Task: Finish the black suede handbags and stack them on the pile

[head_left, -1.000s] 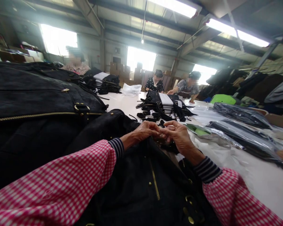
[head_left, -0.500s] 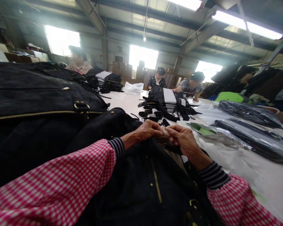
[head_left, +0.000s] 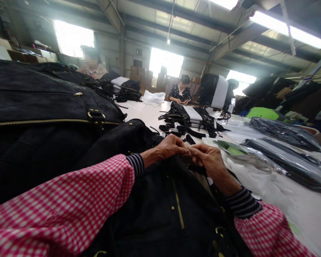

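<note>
Black bag (head_left: 155,210), gold-zipped, with a white-banded piece (head_left: 219,92) raised behind the far stack (head_left: 194,113) on the surface (head_left: 135,113), unlike half a second earlier, lay just below left hand (head_left: 169,147) and right hand (head_left: 213,160), both pinched narrow near its upper edge, anything held being indiscernible.

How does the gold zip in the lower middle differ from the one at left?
The lower-middle zip looks short; the left zip looks much longer. The lower-middle zip runs steeply; the left zip runs nearly level. Both look gold-coloured against black material.
</note>
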Motion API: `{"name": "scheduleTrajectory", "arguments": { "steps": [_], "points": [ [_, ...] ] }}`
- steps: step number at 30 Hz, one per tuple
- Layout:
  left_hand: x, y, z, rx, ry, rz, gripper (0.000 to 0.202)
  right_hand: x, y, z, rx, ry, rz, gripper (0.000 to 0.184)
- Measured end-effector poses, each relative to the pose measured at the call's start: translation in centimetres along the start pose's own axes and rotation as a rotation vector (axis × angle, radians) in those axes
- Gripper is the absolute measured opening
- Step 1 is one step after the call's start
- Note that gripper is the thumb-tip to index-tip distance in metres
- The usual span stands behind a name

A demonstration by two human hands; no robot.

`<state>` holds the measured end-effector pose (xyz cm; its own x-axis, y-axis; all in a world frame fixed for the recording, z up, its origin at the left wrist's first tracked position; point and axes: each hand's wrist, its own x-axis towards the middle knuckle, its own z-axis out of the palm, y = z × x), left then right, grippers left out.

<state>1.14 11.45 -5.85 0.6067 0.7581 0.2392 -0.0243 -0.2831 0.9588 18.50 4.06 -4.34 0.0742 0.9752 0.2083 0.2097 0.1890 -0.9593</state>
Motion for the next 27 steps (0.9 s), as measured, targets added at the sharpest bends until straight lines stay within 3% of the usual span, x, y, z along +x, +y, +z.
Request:
{"name": "scheduleTrajectory", "arguments": {
  "steps": [11,27],
  "points": [
    [-0.2,0.3,0.1,-0.080,-0.023,-0.003,0.018,0.0,0.6,0.2,0.080,0.021,0.047,0.036],
    [-0.2,1.1,0.2,0.139,0.010,-0.026,0.007,-0.1,0.6,0.4,-0.027,-0.003,0.013,0.032]
  ]
}}
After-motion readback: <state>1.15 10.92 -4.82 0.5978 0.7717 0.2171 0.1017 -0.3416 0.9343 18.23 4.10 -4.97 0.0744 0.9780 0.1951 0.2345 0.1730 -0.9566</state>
